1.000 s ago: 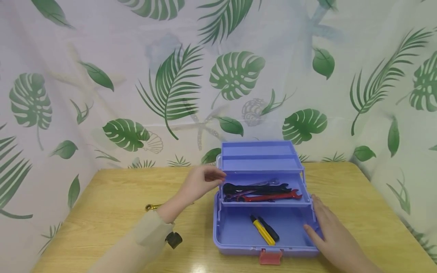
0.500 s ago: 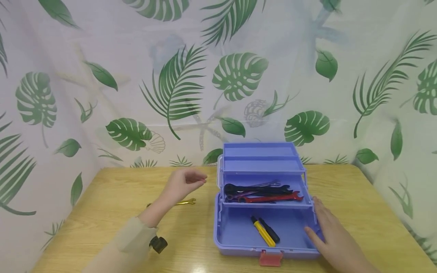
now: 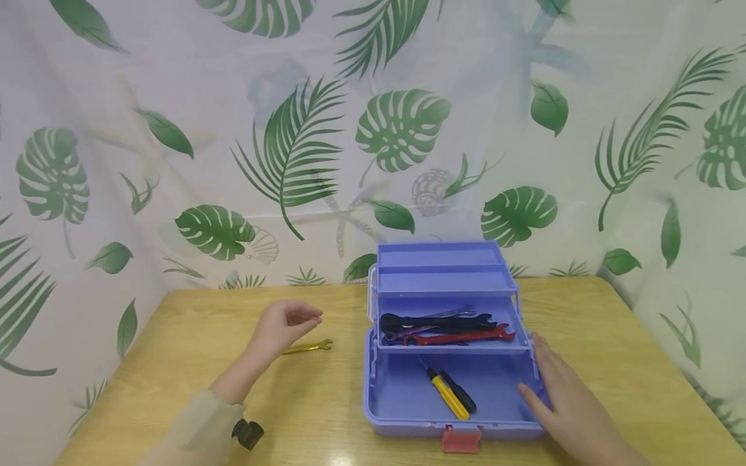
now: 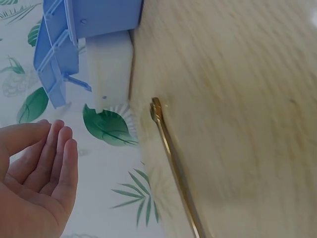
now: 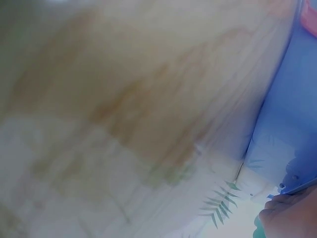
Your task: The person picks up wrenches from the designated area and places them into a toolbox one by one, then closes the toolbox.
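Note:
My left hand [image 3: 282,330] hangs in the air left of the toolbox with nothing in it, its fingers loosely bent. Just under and to the right of it, a gold combination wrench [image 3: 315,346] lies on the table; the left wrist view has the hand [image 4: 42,178] beside that wrench [image 4: 173,158]. The blue toolbox [image 3: 460,430] stands with its tiers spread out. On its right side wall my right hand [image 3: 574,401] holds, thumb over the inside and fingers along the outside. Black, red and purple wrenches [image 3: 460,338] lie in the middle tray [image 3: 507,310].
A yellow-handled screwdriver [image 3: 449,395] and a black handle [image 3: 460,391] lie in the box's bottom. The upper tray [image 3: 443,279] holds nothing visible. A red latch [image 3: 462,440] hangs at the front. Behind the wooden table [image 3: 204,317] hangs a leaf-patterned cloth [image 3: 326,52].
My left hand has drawn back leftward from the middle tray to above the gold wrench, uncovering the wrench's open end. The right hand has stayed on the toolbox's side.

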The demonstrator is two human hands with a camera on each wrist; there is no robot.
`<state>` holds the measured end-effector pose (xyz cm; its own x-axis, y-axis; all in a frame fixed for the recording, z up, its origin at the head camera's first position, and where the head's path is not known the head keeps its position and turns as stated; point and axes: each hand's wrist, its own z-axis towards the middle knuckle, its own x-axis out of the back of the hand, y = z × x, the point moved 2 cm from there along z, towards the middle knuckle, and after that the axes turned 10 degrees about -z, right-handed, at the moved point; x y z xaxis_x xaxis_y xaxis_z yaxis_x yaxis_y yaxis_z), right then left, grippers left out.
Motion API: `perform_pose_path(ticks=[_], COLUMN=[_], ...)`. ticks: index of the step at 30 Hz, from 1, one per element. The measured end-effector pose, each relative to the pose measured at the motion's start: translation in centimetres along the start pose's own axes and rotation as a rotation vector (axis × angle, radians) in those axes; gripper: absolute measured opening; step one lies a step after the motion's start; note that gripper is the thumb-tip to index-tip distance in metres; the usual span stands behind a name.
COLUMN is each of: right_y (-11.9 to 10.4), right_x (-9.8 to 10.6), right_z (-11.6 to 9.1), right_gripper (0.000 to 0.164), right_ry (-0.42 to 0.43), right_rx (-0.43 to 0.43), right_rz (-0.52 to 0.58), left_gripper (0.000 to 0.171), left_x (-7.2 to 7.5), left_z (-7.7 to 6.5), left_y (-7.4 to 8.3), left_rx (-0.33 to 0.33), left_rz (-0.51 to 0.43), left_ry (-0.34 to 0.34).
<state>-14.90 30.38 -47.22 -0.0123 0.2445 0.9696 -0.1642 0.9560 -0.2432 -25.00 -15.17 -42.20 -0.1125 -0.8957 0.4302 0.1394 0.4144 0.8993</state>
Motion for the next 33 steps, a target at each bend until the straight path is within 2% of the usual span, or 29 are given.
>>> perform_pose_path(ticks=[11, 20, 28, 33], right_y=[-0.1, -0.2, -0.1, 0.0], right_x=[0.2, 0.2, 0.1, 0.0], right_z=[0.1, 0.1, 0.0, 0.0], right_gripper=[0.091, 0.090, 0.090, 0.091], right_ry=[-0.010, 0.023, 0.016, -0.006], right_rx=[0.004, 0.025, 0.024, 0.011], right_rz=[-0.005, -0.014, 0.002, 0.005], left_gripper=[0.018, 0.019, 0.015, 0.015], left_x=[1.3, 1.7, 2.1, 2.5], left_z=[-1.5, -2.2, -2.1, -1.9], left_y=[-2.5, -4.1, -5.9, -6.6], left_rx=[0.082, 0.128, 0.124, 0.103], left_rz=[-0.006, -0.007, 0.078, 0.089], left_ry=[0.042, 0.053, 0.049, 0.038])
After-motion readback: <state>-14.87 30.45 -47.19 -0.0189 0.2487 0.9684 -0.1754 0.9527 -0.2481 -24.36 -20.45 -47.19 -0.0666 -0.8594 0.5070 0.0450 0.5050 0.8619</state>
